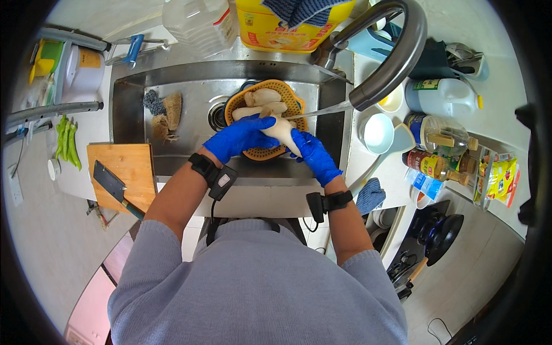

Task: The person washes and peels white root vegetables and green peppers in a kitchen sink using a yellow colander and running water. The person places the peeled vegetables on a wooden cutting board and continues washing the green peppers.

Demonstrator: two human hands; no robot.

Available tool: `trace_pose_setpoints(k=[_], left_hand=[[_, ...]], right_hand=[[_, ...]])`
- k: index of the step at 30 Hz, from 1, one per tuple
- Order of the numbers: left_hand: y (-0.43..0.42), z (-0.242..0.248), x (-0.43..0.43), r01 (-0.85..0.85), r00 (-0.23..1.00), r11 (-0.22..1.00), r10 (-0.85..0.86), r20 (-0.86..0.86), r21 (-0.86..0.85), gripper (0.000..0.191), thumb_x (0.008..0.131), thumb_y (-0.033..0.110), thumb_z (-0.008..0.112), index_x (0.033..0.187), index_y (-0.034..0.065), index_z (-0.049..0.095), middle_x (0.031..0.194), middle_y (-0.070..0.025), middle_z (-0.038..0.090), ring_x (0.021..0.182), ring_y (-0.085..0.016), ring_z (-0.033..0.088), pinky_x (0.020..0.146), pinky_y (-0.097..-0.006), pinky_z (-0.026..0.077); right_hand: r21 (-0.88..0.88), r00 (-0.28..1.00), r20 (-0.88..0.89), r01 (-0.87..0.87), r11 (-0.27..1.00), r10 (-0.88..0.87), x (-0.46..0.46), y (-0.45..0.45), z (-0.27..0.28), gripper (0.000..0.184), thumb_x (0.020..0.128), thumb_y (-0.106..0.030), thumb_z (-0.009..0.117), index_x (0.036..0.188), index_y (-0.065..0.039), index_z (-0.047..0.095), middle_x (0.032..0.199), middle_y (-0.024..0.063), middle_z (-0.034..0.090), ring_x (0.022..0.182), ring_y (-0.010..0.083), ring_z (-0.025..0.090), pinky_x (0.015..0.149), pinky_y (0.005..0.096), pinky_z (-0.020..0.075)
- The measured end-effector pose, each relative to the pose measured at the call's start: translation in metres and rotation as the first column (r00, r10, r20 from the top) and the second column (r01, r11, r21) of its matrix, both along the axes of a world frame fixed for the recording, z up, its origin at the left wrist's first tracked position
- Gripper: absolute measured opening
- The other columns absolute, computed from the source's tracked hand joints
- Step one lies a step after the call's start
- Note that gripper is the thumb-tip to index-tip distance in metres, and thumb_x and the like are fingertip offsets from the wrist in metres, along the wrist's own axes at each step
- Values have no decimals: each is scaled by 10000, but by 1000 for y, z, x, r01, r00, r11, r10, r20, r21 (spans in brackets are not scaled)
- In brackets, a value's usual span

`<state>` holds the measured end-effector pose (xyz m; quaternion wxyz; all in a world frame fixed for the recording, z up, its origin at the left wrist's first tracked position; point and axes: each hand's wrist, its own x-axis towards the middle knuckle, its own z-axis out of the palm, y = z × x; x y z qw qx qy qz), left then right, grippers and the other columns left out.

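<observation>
My left hand (243, 136) and my right hand (314, 153), both in blue gloves, hold a pale, thick king oyster mushroom (281, 131) between them, one at each end. It is over a yellow perforated basket (296, 95) in the steel sink. Several more pale mushrooms (263, 97) lie in the basket. A thin stream of water (321, 113) runs from the curved faucet (360, 100) and reaches the mushroom or the basket just behind it; which one is hard to tell.
Scrubbers (173, 110) lie in the sink's left part. A cleaver (108, 180) rests on a wooden cutting board (140, 166) at the left, with green peppers (67, 142) behind. At the right are a white bowl (377, 133) and bottles (440, 131). A yellow container (280, 36) stands behind the sink.
</observation>
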<state>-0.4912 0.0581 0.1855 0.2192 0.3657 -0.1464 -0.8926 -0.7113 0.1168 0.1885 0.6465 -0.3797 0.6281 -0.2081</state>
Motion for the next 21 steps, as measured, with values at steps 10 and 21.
trace_pose_setpoints(k=[10, 21], left_hand=[[21, -19, -66, -233, 970, 959, 218, -107, -163, 370, 850, 128, 607, 1185, 13, 500, 1019, -101, 611, 906, -181, 624, 822, -297, 524], [12, -7, -82, -322, 932, 942, 333, 142, -94, 424, 926, 410, 514, 1138, 43, 531, 950, -92, 616, 819, -182, 626, 712, -281, 533]], right_hand=[[78, 824, 419, 385, 919, -381, 26, 22, -2, 513, 944, -490, 431, 1206, -57, 521, 983, 56, 610, 827, 125, 592, 691, 235, 503], [-75, 889, 159, 445, 892, -430, 34, 25, 2, 441, 910, -484, 515, 1094, -86, 562, 794, 26, 586, 644, 84, 542, 522, 189, 419]])
